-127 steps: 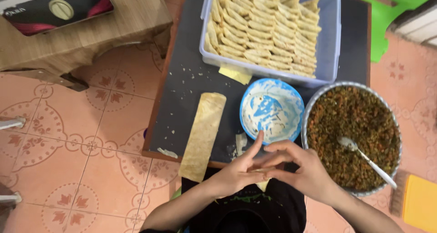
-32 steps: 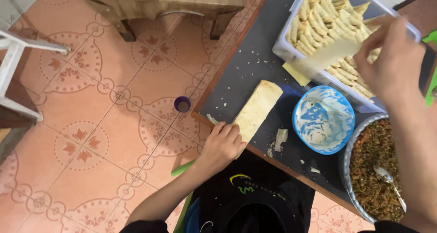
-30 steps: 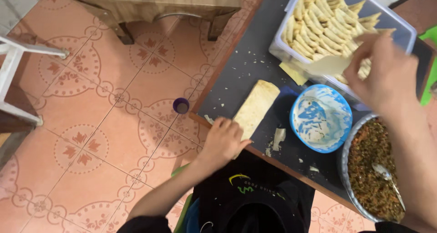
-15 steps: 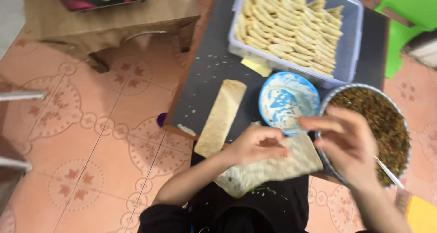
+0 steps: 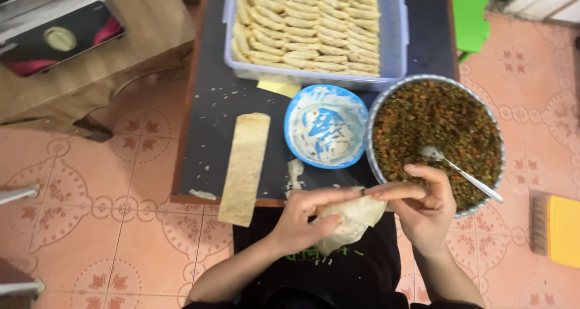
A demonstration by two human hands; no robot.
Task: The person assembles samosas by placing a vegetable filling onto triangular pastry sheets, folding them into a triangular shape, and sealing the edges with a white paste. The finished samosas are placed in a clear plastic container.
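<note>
Landmark: blue bowl (image 5: 327,126), on dark table (image 5: 208,134).
Left hand (image 5: 305,218): closed on pastry sheet (image 5: 353,219), below bowl at the table's near edge.
Right hand (image 5: 423,203): fingers pinching same sheet.
Filling bowl (image 5: 436,134): touching bowl's right side, spoon (image 5: 459,171) inside.
Wrapper stack (image 5: 244,167): left of bowl.

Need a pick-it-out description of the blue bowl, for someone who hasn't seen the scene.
Start at the dark table. Between the clear tub of stacked rolls at the far end and the person's hands at the near edge sits the blue bowl, left of the big metal bowl of brown filling. It is the only blue dish, smeared inside with white paste.
</note>
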